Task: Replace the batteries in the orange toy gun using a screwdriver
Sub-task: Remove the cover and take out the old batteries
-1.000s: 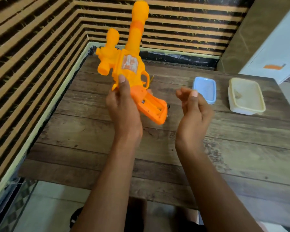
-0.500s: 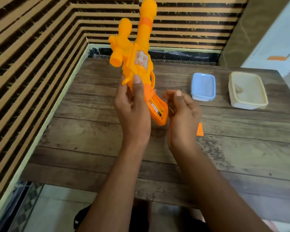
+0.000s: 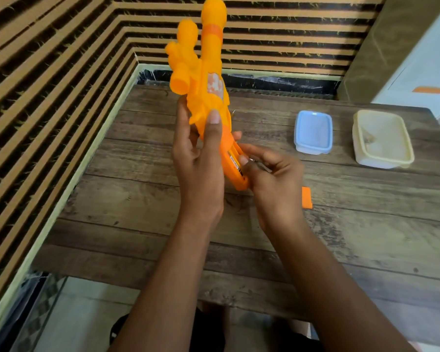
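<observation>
My left hand grips the orange toy gun around its body, barrel pointing up and away, grip toward me. The grip's battery compartment is uncovered and a battery shows inside. My right hand has its curled fingertips at that battery in the compartment. The small orange battery cover lies flat on the wooden table just right of my right hand. No screwdriver can be made out.
A blue-lidded plastic box and a cream plastic box sit at the table's back right. A striped wall runs along the left and back. The table's near edge is close to my body.
The gun has tilted more upright and come closer. My right hand moved left from open air to the uncovered grip, fingers now on the battery. The orange cover came into view on the table.
</observation>
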Tool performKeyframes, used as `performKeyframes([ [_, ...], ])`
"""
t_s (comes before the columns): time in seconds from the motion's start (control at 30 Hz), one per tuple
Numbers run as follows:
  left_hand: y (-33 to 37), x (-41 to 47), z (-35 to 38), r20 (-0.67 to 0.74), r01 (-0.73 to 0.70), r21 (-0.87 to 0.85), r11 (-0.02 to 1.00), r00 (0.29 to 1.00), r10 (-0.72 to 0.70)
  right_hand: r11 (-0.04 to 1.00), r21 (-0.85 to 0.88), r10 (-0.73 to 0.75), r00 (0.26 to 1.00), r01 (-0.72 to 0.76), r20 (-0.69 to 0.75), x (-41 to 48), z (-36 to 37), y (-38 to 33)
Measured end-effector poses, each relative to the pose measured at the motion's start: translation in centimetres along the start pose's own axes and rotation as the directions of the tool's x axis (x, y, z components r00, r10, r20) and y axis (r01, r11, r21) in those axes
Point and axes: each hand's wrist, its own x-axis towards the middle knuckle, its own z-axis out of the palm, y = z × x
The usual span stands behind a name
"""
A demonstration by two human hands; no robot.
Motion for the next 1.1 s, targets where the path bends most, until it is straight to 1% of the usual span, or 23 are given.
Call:
performKeyframes([
  [0.17,0.3,0.2,-0.1,-0.026,0.024,-0.074,0.997,0.999,-0.026,0.997,-0.059,-0.053,0.998,0.055,0.031,-0.6,-0.1,-0.5],
  [0.23,0.5,0.2,-0.2,-0.054,0.019,-0.085,0.996,0.998,-0.024,0.996,-0.062,-0.059,0.997,0.062,0.049,-0.9,-0.1,-0.6],
  [0.33,0.3,0.1,-0.2,-0.036,0.003,-0.077,0.997,0.999,-0.006,0.996,-0.068,-0.055,0.997,0.059,0.057,-0.9,0.0,-0.8],
  [0.4,0.2,0.0,-0.2,-0.009,-0.029,-0.019,0.999,1.0,0.029,0.998,-0.052,-0.039,0.997,0.043,0.065,-0.9,0.0,-0.9],
  [0.47,0.2,0.1,-0.1,0.022,-0.094,0.078,0.993,0.995,0.092,0.999,-0.036,-0.01,0.997,0.012,0.079,-1.0,0.2,-1.0],
  [0.5,0.1,0.3,-0.2,0.041,-0.133,0.129,0.983,0.991,0.129,1.0,-0.009,0.025,0.995,-0.024,0.093,-1.1,0.3,-1.0],
  [0.57,-0.2,0.5,-0.6,0.1,-0.218,0.23,0.949,0.975,0.199,0.984,0.087,0.14,0.98,-0.153,0.14,-1.4,0.4,-1.1],
  [0.63,-0.4,0.6,-0.9,0.154,-0.279,0.343,0.897,0.959,0.239,0.924,0.213,0.273,0.937,-0.319,0.218,-1.6,0.5,-1.3],
  [0.73,-0.5,0.1,-1.0,0.151,-0.309,0.527,0.792,0.951,0.271,0.796,0.346,0.389,0.857,-0.497,0.337,-1.7,0.9,-1.8],
  [0.8,-0.6,-0.2,-1.0,0.181,-0.345,0.631,0.695,0.937,0.3,0.729,0.394,0.436,0.824,-0.559,0.362,-1.9,1.2,-2.0],
  [0.87,-0.8,-0.1,-1.1,0.198,-0.357,0.699,0.62,0.929,0.312,0.663,0.433,0.485,0.79,-0.611,0.374,-2.0,1.5,-2.0],
  [0.97,-0.9,0.0,-1.2,0.175,-0.33,0.759,0.561,0.933,0.313,0.581,0.471,0.529,0.748,-0.663,0.401,-2.0,1.5,-2.0],
  [1.1,-0.8,0.1,-1.5,0.175,-0.308,0.797,0.52,0.941,0.289,0.541,0.462,0.549,0.712,-0.702,0.439,-1.9,1.3,-2.2],
])
